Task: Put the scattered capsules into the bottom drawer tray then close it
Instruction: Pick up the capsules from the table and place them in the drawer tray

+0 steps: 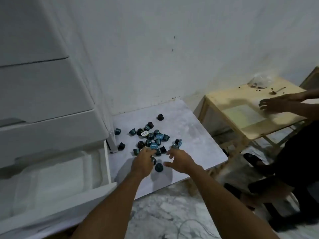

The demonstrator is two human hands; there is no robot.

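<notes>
Several dark blue and black capsules (151,138) lie scattered on a low marbled white table (198,138). A white drawer unit (43,104) stands at the left, and its bottom drawer tray (57,178) is pulled open with a white liner inside. My left hand (144,161) reaches into the near edge of the pile, fingers curled over a capsule (153,160); whether it grips it is unclear. My right hand (182,160) hovers beside it with fingers spread, just short of a teal capsule (174,146). One capsule (159,167) lies between the two hands.
A pale wooden side table (245,107) stands at the right with crumbs and a plastic bag (260,81) on it. Another person's hand (274,104) reaches over it, their dark clothing along the right edge. Marbled floor lies below. A white wall is behind.
</notes>
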